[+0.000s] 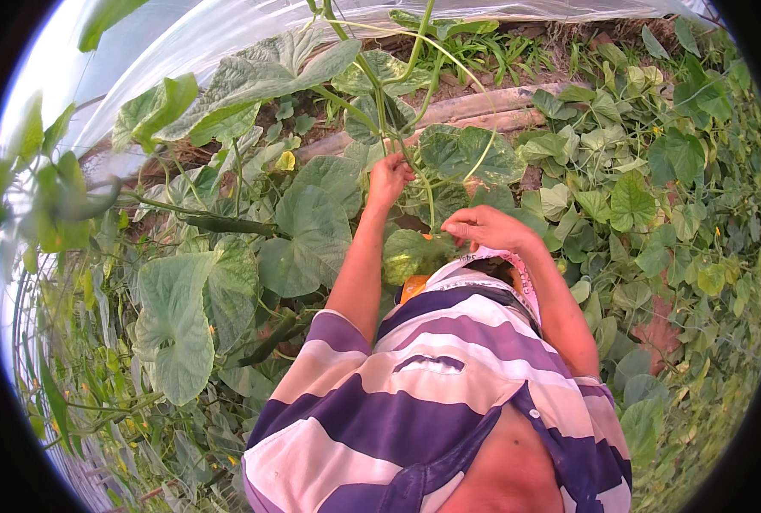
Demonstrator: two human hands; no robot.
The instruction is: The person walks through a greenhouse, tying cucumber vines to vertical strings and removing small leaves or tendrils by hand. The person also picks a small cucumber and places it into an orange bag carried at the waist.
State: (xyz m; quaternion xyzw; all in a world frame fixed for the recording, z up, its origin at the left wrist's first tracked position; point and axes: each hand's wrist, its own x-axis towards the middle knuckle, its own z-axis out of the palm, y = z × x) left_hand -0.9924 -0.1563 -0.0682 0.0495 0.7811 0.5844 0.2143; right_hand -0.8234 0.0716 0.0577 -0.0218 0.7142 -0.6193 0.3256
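Note:
My left hand is raised among the leaves, its fingers pinched on the stem of a cucumber vine. My right hand is lower and to the right, with fingers bent, just above a pink and white bag at my waist. Whether those fingers hold anything is hidden. A pale green stem runs down close to the right fingertips. Beneath the hands lies a yellowing leaf. To the left of my left forearm, a dark green cucumber shows between broad leaves.
Another cucumber sits low beside my left sleeve. Large leaves crowd the left side. Dense vines cover the right. Behind the plants are a long pale brown strip on the soil and clear plastic sheeting.

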